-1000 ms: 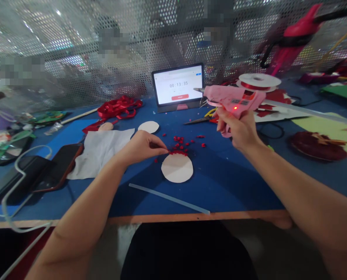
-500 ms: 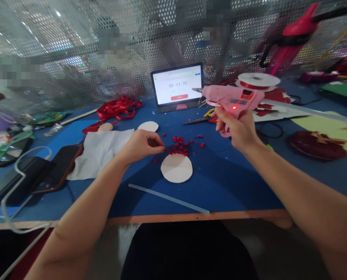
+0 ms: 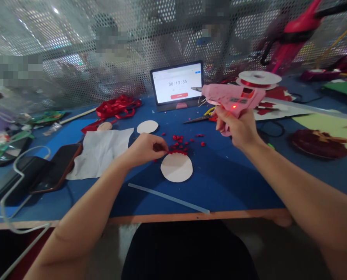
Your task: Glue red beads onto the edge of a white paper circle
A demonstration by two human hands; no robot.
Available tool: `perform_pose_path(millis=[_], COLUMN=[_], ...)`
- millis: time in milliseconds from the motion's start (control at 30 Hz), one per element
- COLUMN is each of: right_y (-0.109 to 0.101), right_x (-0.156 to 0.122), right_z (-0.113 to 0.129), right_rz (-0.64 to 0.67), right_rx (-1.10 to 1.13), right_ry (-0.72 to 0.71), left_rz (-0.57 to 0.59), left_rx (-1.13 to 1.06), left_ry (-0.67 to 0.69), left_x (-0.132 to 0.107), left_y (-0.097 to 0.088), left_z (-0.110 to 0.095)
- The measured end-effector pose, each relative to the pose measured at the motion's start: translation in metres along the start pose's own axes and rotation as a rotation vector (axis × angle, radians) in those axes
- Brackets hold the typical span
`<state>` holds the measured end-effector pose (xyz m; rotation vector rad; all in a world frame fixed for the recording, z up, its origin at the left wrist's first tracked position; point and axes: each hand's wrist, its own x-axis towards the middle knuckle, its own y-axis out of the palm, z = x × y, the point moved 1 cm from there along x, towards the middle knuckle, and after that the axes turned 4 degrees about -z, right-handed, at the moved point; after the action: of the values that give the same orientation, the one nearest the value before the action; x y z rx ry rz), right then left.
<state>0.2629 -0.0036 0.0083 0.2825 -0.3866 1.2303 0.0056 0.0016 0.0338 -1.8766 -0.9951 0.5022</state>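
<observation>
My right hand [image 3: 240, 126] grips a pink hot glue gun [image 3: 228, 97] by its handle. The gun's nozzle points left in front of the tablet, and its small light glows. My left hand [image 3: 147, 149] is pinched at the upper left edge of a round white disc [image 3: 177, 169]. Whatever the fingertips hold is too small and hidden to make out. A row of red pieces [image 3: 177, 152] lines the disc's far edge. Just beyond it, several small loose red pieces [image 3: 179, 139] lie scattered on the blue tabletop.
A clear glue stick [image 3: 169, 198] lies near the table's front edge. Behind are a second white disc [image 3: 147, 126], scissors [image 3: 198, 118], a tablet [image 3: 177, 83] and red ribbon [image 3: 115, 108]. White cloth [image 3: 103, 151] and a phone [image 3: 58, 167] lie left; a ribbon spool [image 3: 259, 79] is right.
My left hand has moved slightly right and toward me, from the loose red pieces to the disc's edge. My right hand holds the glue gun almost still.
</observation>
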Motion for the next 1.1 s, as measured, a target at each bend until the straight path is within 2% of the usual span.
perform_pose_path(millis=[733,1100], right_y=[0.0007,-0.0011], right_x=[-0.0019,-0.001], right_z=[0.0056,0.0014], right_rz=[0.017,0.026], right_rx=[-0.009,-0.036], right_ry=[-0.015,-0.038], left_rz=[0.024,0.004], left_rx=[0.2,0.21], left_ry=[0.176,0.093], left_x=[0.0039,0.0018], left_y=[0.0075,0.0102], left_z=[0.0,-0.0002])
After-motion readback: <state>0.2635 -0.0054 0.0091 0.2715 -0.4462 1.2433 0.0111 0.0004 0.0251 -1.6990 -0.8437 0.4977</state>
